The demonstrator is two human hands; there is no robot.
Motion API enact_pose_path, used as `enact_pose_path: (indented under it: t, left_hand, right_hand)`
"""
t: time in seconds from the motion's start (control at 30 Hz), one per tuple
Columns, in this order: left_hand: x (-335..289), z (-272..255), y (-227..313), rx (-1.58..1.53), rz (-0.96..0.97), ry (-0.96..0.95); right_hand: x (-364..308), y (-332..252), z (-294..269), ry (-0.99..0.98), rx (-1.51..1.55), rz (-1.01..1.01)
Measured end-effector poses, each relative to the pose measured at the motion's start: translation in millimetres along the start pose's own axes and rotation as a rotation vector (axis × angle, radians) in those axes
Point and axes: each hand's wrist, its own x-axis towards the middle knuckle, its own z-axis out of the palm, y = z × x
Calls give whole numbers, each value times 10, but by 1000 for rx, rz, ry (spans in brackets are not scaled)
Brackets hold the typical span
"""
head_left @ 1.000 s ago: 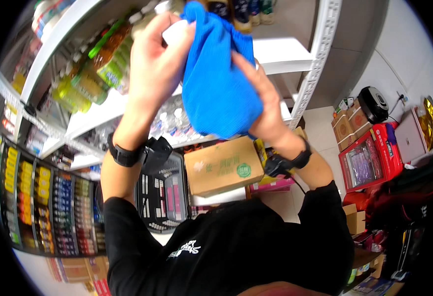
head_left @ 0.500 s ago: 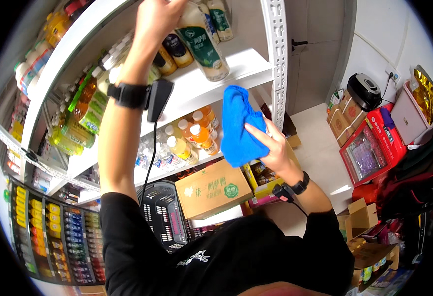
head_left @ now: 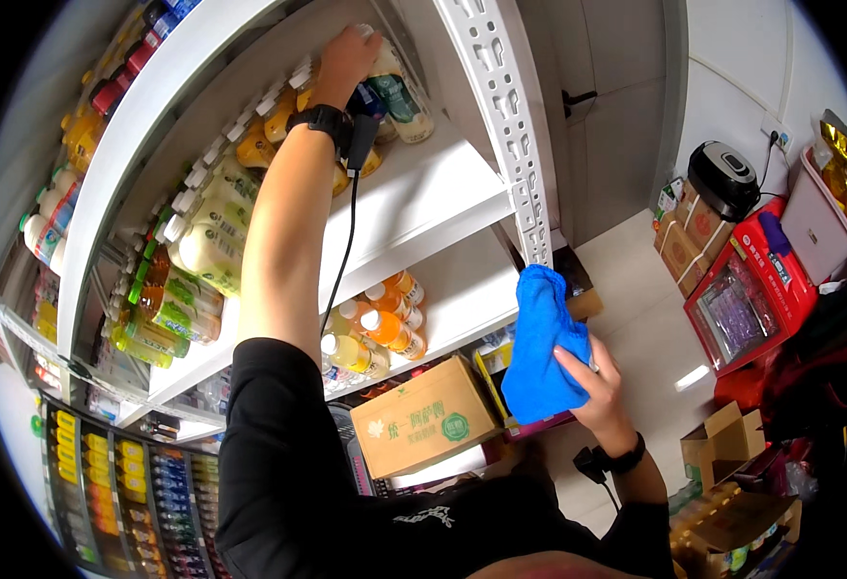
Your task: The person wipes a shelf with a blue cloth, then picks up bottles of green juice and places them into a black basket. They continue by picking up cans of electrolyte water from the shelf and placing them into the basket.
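While the cloth (head_left: 544,347) is kept pinched by the right hand (head_left: 599,391), the bottle (head_left: 401,98) has been moved farther back over the shelf (head_left: 423,198), to the end of a row of bottles (head_left: 278,118); its weight now seems to be borne there. Its neck is met by the left hand (head_left: 348,63), whose fingers are curled just beside the cap (head_left: 365,31); how firmly that grip is closed cannot be told. The cloth is held well apart, beyond the shelf's edge.
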Motion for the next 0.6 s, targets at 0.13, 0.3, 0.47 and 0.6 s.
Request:
enact_pose_path:
  t: [0.13, 0.3, 0.47, 0.6]
  left_hand:
    - [98, 166, -235, 96, 53, 67]
    - [-164, -81, -122, 167, -63, 42]
    - [-863, -805, 1059, 85, -7, -38]
    - [-2105, -1624, 1603, -66, 377, 253]
  right_hand:
    - [-42, 9, -11, -73, 17, 31]
    - [-4, -50, 82, -99, 27, -7]
    - [161, -114, 250, -74, 65, -10]
    - [404, -127, 431, -76, 130, -77]
